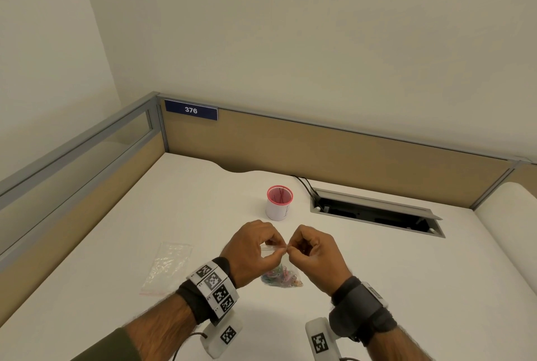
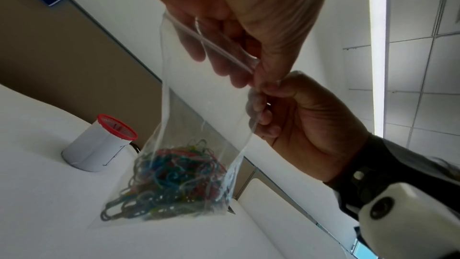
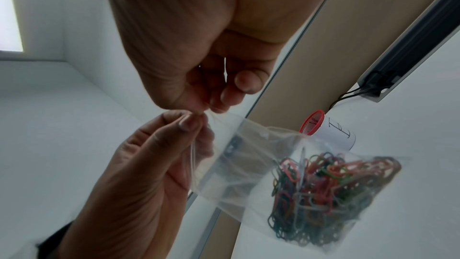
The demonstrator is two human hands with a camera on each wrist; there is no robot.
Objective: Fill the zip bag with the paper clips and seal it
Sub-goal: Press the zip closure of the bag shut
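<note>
Soft even overhead light, faint shadows; wide-angle warp, slightly blurred wrist views.

zip bag [image 2: 199,105] clear | paper clips [image 2: 171,182] multicoloured | cup [image 1: 278,206] white, red-rimmed

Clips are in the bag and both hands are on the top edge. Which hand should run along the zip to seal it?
Probably the right hand: it pinches one end of the zip, while the left hand holds the bag along its zip and can steady it.
</note>
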